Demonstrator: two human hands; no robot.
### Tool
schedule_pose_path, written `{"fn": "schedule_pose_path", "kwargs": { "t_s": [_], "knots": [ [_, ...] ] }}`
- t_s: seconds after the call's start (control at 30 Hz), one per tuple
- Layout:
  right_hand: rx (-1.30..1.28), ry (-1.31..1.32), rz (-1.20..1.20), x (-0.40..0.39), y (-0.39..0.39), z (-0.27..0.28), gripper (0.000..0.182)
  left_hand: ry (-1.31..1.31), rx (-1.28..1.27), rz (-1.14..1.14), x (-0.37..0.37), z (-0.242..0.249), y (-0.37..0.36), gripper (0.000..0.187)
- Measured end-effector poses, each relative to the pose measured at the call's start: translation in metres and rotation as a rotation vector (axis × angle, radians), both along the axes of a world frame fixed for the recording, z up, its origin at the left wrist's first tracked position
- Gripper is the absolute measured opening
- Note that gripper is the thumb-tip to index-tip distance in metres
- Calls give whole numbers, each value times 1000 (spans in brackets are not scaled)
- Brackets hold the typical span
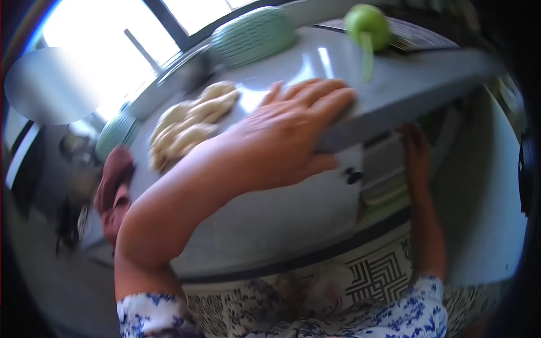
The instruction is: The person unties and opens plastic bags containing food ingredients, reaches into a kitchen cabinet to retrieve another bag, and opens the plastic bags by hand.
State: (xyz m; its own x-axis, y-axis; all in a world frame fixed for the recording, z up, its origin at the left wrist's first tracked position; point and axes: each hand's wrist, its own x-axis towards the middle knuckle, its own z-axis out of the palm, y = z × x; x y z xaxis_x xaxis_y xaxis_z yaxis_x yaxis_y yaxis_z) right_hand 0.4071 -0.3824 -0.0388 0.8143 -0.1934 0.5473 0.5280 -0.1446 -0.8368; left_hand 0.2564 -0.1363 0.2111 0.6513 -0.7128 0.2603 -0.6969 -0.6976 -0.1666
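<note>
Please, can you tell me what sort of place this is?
Probably a home kitchen: what looks like dough lies on a smooth countertop by a window, with an open storage space below.

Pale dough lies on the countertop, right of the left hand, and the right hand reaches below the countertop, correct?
Wrong side: the head view shows the pale dough left of the left hand. It does lie on the countertop, and the right hand does reach below the countertop.
</note>
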Motion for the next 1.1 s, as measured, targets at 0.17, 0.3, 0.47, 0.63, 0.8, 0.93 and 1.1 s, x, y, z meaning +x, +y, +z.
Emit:
{"fn": "schedule_pose_path", "kwargs": {
  "t_s": [0.17,0.3,0.47,0.63,0.8,0.93,1.1],
  "knots": [
    [103,85,97,-79,-16,30,32,-18,-46,63,-7,-9,-2,70],
    [32,123,143,-127,-15,27,31,-36,-60,79,-9,-11,-2,70],
    [17,252,158,-152,-27,-22,31,-86,-85,12,-10,-13,5,64],
    [33,653,34,-200,-23,-61,30,79,-80,-156,16,-13,9,51],
    [153,829,48,-238,-36,-137,28,268,-157,572,-14,1,-50,84],
    [47,907,174,-248,-31,-177,26,-52,96,62,26,-28,12,76],
    [-17,873,292,-243,-12,-157,25,-21,14,192,-12,15,19,90]
  ]
}}
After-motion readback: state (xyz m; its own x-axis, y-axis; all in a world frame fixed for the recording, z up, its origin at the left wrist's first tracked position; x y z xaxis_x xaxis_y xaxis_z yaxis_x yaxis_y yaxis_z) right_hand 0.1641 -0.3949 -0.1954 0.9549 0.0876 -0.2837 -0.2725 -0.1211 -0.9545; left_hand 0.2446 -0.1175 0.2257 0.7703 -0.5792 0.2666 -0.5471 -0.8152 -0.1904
